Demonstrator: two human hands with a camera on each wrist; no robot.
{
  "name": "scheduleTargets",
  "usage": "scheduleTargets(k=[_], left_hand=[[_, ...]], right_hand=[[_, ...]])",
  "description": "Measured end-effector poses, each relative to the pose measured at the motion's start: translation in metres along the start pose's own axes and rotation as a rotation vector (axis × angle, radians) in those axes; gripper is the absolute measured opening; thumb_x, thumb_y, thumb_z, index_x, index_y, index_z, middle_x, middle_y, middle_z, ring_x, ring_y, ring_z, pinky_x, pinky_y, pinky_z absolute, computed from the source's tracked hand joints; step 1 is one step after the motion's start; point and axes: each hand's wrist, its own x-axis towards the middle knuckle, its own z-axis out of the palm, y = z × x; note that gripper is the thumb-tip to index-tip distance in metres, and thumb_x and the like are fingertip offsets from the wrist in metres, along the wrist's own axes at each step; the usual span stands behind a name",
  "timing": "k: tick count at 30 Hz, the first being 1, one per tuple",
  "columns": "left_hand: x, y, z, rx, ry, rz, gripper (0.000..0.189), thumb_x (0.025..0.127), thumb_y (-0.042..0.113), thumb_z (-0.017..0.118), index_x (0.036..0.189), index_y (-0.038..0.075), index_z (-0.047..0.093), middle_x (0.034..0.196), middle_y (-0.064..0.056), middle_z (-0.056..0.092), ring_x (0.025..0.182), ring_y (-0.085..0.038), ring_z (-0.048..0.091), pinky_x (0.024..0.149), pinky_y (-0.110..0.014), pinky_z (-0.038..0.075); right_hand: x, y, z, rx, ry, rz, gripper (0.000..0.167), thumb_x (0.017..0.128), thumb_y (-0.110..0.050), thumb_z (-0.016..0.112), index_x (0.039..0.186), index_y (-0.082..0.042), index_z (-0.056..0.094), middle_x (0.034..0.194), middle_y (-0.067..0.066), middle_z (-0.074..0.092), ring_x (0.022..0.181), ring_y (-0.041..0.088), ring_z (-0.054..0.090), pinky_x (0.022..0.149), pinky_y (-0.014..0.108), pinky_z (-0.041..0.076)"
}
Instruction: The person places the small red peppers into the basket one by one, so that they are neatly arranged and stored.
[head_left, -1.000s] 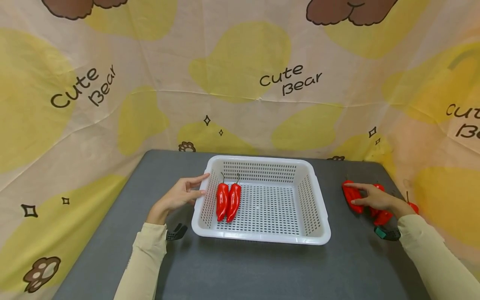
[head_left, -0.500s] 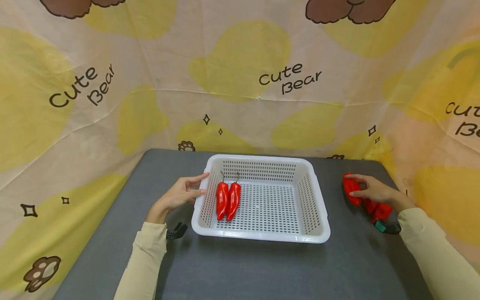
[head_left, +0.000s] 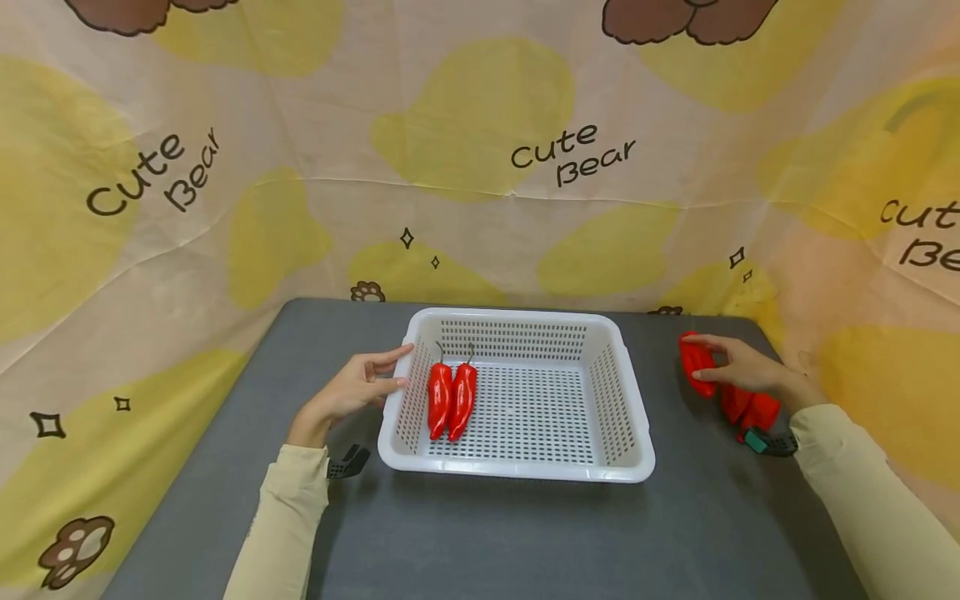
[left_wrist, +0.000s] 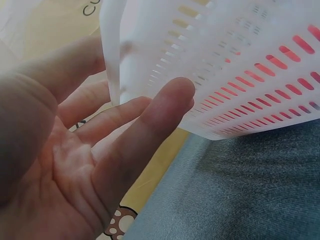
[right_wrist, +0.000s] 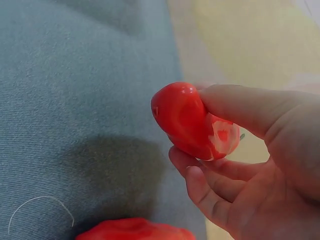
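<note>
My left hand point(head_left: 348, 390) holds the left rim of a white plastic basket point(head_left: 517, 473), fingers at the rim and thumb against the perforated outer wall. Inside the basket, two red chili peppers point(head_left: 463, 400) lie side by side at the left, stems pointing away. Off to the right, my right hand point(head_left: 744, 368) pinches another red chili pepper point(right_wrist: 182, 117) between thumb and fingers. That pepper is raised over the table, its shadow showing below it in the right wrist view. Several more red peppers point(head_left: 759, 412) lie beneath the right hand and wrist, partly hidden.
A dark grey table point(head_left: 495, 542) carries everything. Behind and beside it hangs a yellow and cream printed cloth point(head_left: 480, 150). Each wrist wears a black strap; the one on the right point(head_left: 776, 443) has a green part.
My right hand has closed on a pepper, lifted it and moved slightly away from me and left. The left hand keeps its hold on the basket. The head view has shifted slightly.
</note>
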Motion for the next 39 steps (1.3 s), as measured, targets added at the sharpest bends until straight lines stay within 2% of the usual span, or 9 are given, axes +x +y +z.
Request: scheduleTargets(k=[2,5,11,19,22,24,26,30,39], left_hand=[[0.0,0.0,0.0,-0.001,0.001,-0.004,0.068,0.096,0.016,0.069,0.157,0.01,0.038,0.156,-0.027,0.042,0.107,-0.035,0.072,0.079,-0.053,0.063],[0.0,0.0,0.0,0.004,0.004,-0.013,0.069,0.096,0.017,0.069,0.157,0.011,0.038,0.157,-0.026,0.041,0.107,-0.035,0.072,0.08,-0.054,0.063],[0.0,0.0,0.0,0.013,0.008,-0.017,0.069,0.096,0.019,0.07,0.157,0.011,0.038,0.158,-0.025,0.041,0.11,-0.036,0.071,0.081,-0.052,0.063],[0.0,0.0,-0.001,-0.009,-0.009,0.006,0.068,0.097,0.015,0.068,0.157,0.008,0.037,0.157,-0.027,0.041,0.108,-0.035,0.071,0.079,-0.053,0.063],[0.001,0.001,-0.001,-0.018,-0.012,0.011,0.068,0.097,0.013,0.068,0.157,0.007,0.037,0.157,-0.027,0.04,0.108,-0.034,0.071,0.08,-0.053,0.063],[0.001,0.001,-0.001,-0.02,-0.014,0.014,0.068,0.097,0.013,0.068,0.157,0.007,0.036,0.157,-0.027,0.04,0.108,-0.034,0.071,0.08,-0.054,0.063],[0.001,0.0,-0.001,-0.02,-0.014,0.016,0.068,0.097,0.013,0.068,0.157,0.007,0.036,0.157,-0.027,0.04,0.108,-0.034,0.071,0.08,-0.053,0.063],[0.001,0.0,-0.001,-0.021,-0.014,0.018,0.068,0.097,0.012,0.067,0.156,0.006,0.036,0.157,-0.027,0.04,0.108,-0.034,0.071,0.079,-0.053,0.063],[0.001,0.0,0.0,-0.002,-0.001,0.008,0.067,0.097,0.014,0.068,0.156,0.008,0.038,0.157,-0.026,0.041,0.109,-0.036,0.071,0.078,-0.052,0.063]], right_hand=[[0.001,-0.002,-0.001,-0.007,0.006,-0.012,0.065,0.095,-0.017,0.07,0.149,0.005,0.041,0.144,0.036,0.049,0.128,0.053,0.048,0.1,0.06,0.05],[0.001,-0.005,-0.002,-0.019,0.027,-0.022,0.064,0.094,-0.016,0.071,0.148,0.004,0.043,0.141,0.033,0.054,0.123,0.047,0.053,0.095,0.042,0.054],[0.002,-0.013,-0.006,-0.022,0.057,-0.038,0.064,0.093,-0.017,0.073,0.148,0.001,0.045,0.142,0.031,0.054,0.121,0.042,0.055,0.088,0.019,0.048],[0.006,-0.024,-0.006,-0.013,0.096,-0.097,0.062,0.092,-0.013,0.073,0.146,0.0,0.047,0.143,0.03,0.053,0.118,0.037,0.057,0.088,0.017,0.051],[0.007,-0.028,-0.006,0.02,0.108,-0.114,0.061,0.091,-0.011,0.074,0.145,0.001,0.047,0.14,0.029,0.055,0.114,0.02,0.059,0.086,0.015,0.052],[0.008,-0.031,-0.007,0.041,0.106,-0.109,0.062,0.092,-0.011,0.073,0.146,0.0,0.047,0.139,0.029,0.055,0.111,0.016,0.058,0.084,0.015,0.052],[0.009,-0.034,-0.008,0.048,0.098,-0.09,0.063,0.092,-0.012,0.073,0.148,-0.002,0.046,0.138,0.027,0.056,0.113,0.017,0.056,0.083,0.015,0.052],[0.009,-0.041,-0.008,0.062,0.065,-0.065,0.065,0.094,-0.014,0.071,0.151,-0.004,0.042,0.134,0.027,0.055,0.109,0.033,0.057,0.077,0.021,0.055],[0.011,-0.062,-0.006,0.138,0.035,-0.123,0.066,0.093,-0.006,0.07,0.151,0.001,0.039,0.132,0.028,0.05,0.103,0.037,0.063,0.072,0.024,0.06]])
